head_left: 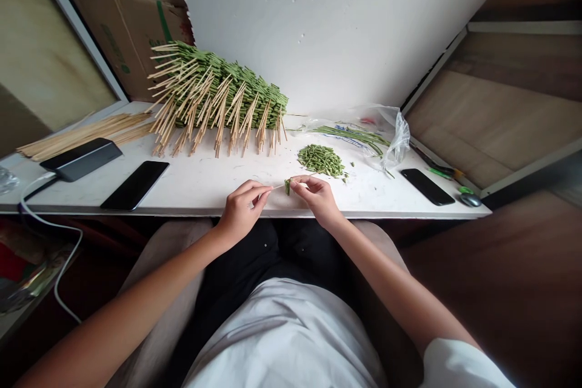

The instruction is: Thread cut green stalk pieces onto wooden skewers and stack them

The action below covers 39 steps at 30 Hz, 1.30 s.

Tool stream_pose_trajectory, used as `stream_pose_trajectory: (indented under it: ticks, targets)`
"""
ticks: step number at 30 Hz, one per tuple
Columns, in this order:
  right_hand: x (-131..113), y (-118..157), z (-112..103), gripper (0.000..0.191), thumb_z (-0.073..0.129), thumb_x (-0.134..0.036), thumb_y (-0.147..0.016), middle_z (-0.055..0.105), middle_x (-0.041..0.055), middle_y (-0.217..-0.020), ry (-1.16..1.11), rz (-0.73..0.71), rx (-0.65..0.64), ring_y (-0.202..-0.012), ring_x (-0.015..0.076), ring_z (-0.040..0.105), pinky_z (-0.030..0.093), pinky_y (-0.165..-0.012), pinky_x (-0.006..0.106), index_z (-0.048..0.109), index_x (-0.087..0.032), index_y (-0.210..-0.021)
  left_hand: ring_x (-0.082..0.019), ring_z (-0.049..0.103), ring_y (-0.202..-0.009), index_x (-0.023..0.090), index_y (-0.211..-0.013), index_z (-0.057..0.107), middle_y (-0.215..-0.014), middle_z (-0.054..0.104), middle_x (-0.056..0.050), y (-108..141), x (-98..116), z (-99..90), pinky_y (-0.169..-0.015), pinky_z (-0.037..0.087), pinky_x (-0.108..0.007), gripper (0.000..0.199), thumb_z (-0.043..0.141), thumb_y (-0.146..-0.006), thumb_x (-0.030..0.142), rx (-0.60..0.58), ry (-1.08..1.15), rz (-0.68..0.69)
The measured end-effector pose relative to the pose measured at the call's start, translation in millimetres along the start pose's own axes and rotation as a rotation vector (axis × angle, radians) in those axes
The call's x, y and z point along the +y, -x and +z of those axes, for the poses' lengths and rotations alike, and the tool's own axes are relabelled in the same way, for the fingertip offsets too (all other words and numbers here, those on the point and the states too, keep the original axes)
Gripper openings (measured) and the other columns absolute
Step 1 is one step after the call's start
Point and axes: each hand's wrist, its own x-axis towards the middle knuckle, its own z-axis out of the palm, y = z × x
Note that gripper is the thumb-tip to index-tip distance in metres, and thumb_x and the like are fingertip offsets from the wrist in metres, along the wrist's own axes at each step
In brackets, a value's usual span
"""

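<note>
Near the front edge of the white counter, my left hand (243, 206) pinches one end of a thin wooden skewer (278, 187). Short green stem pieces (287, 187) sit on that skewer, right beside the fingertips of my right hand (316, 195), which are closed around the skewer's other part. Just beyond my right hand lies a pile of cut green pieces (321, 159). A large stack of skewered green stems (227, 85) rises at the back left, its bare stick ends pointing toward me.
Loose skewers (86, 132), a power bank (82, 159) with a white cable and a phone (135, 185) are on the left. Long stems (354, 133) by a plastic bag (398, 136), another phone (427, 186) and a small grey object (470, 199) are on the right.
</note>
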Motion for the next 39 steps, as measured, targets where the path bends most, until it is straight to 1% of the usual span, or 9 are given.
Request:
stream_pose_trajectory:
  ticks: [3, 6, 9, 13, 17, 22, 27, 31, 39]
  targets:
    - [0.5, -9.4, -17.0, 0.037, 0.077, -0.061, -0.092, 0.082, 0.0077, -0.116, 0.189, -0.085, -0.059, -0.11, 0.0279, 0.073, 0.058, -0.09, 0.039, 0.083, -0.025, -0.101, -0.012, 0.061, -0.07, 0.017, -0.111, 0.08, -0.095, 0.074, -0.007, -2.3, -4.1, -3.0, -0.066, 0.049, -0.026, 0.017, 0.064, -0.105, 0.016, 0.001, -0.024, -0.03]
    - [7.8, -20.0, -36.1, 0.032, 0.067, -0.052, -0.102, 0.081, 0.0107, -0.116, 0.59, -0.274, -0.037, -0.116, 0.0323, 0.067, 0.056, -0.094, 0.046, 0.083, -0.026, -0.112, -0.012, 0.058, -0.069, 0.016, -0.111, 0.08, -0.097, 0.075, -0.007, -3.7, -12.5, -5.9, -0.068, 0.051, -0.027, 0.017, 0.065, -0.104, 0.017, 0.022, -0.064, -0.067]
    - [21.2, -27.0, -46.2, 0.024, 0.067, -0.039, -0.103, 0.079, 0.013, -0.11, 0.908, -0.393, -0.05, -0.114, 0.0359, 0.061, 0.051, -0.102, 0.054, 0.085, -0.024, -0.108, -0.013, 0.058, -0.068, 0.017, -0.111, 0.08, -0.098, 0.075, -0.007, -2.1, -21.6, -5.3, -0.069, 0.051, -0.028, 0.017, 0.065, -0.104, 0.018, 0.025, -0.08, -0.084]
    - [31.3, -30.4, -45.0, 0.019, 0.069, -0.032, -0.101, 0.077, 0.014, -0.103, 1.01, -0.396, -0.064, -0.112, 0.037, 0.058, 0.051, -0.099, 0.053, 0.085, -0.022, -0.099, -0.013, 0.06, -0.07, 0.017, -0.111, 0.08, -0.098, 0.075, -0.007, 2.1, -26.0, -2.1, -0.069, 0.051, -0.028, 0.017, 0.065, -0.105, 0.018, 0.002, -0.073, -0.089]
    - [24.8, -33.2, -46.6, 0.02, 0.073, -0.04, -0.099, 0.079, 0.0113, -0.098, 0.775, -0.302, 0.01, -0.106, 0.0333, 0.064, 0.051, -0.099, 0.05, 0.083, -0.023, -0.093, -0.014, 0.06, -0.07, 0.017, -0.111, 0.079, -0.097, 0.074, -0.007, 3.3, -24.9, -2.4, -0.07, 0.052, -0.029, 0.017, 0.064, -0.105, 0.019, -0.003, -0.071, -0.094]
    - [14.7, -35.6, -53.6, 0.038, 0.088, -0.059, -0.081, 0.081, 0.0049, -0.096, 0.049, 0.015, 0.096, -0.091, 0.0227, 0.073, 0.055, -0.077, 0.033, 0.083, -0.026, -0.099, -0.013, 0.059, -0.069, 0.017, -0.111, 0.079, -0.098, 0.075, -0.007, 1.8, -23.6, -4.2, -0.071, 0.052, -0.029, 0.016, 0.064, -0.104, 0.019, 0.008, -0.079, -0.095]
    - [5.4, -32.3, -48.5, 0.04, 0.098, -0.055, -0.07, 0.082, 0.0014, -0.096, -0.392, 0.194, 0.08, -0.1, 0.0189, 0.077, 0.059, -0.083, 0.027, 0.082, -0.026, -0.093, -0.013, 0.058, -0.067, 0.017, -0.111, 0.079, -0.096, 0.074, -0.006, 1.6, -20.3, -4.7, -0.07, 0.052, -0.028, 0.016, 0.065, -0.104, 0.017, 0.005, -0.079, -0.096]
    - [0.1, -28.6, -41.6, 0.039, 0.1, -0.049, -0.069, 0.085, 0.004, -0.101, -0.487, 0.216, 0.083, -0.107, 0.0208, 0.08, 0.061, -0.089, 0.026, 0.083, -0.024, -0.094, -0.013, 0.057, -0.066, 0.017, -0.11, 0.08, -0.095, 0.074, -0.005, 1.5, -18.6, -5.6, -0.07, 0.051, -0.028, 0.017, 0.065, -0.103, 0.016, 0.006, -0.079, -0.094]
    - [5.3, -26.6, -36.4, 0.039, 0.098, -0.052, -0.071, 0.085, 0.0074, -0.098, -0.422, 0.157, 0.159, -0.104, 0.0254, 0.082, 0.064, -0.085, 0.029, 0.081, -0.023, -0.091, -0.013, 0.057, -0.067, 0.017, -0.111, 0.08, -0.094, 0.073, -0.006, 3.0, -18.0, -4.3, -0.069, 0.051, -0.028, 0.018, 0.064, -0.104, 0.018, -0.01, -0.06, -0.111]
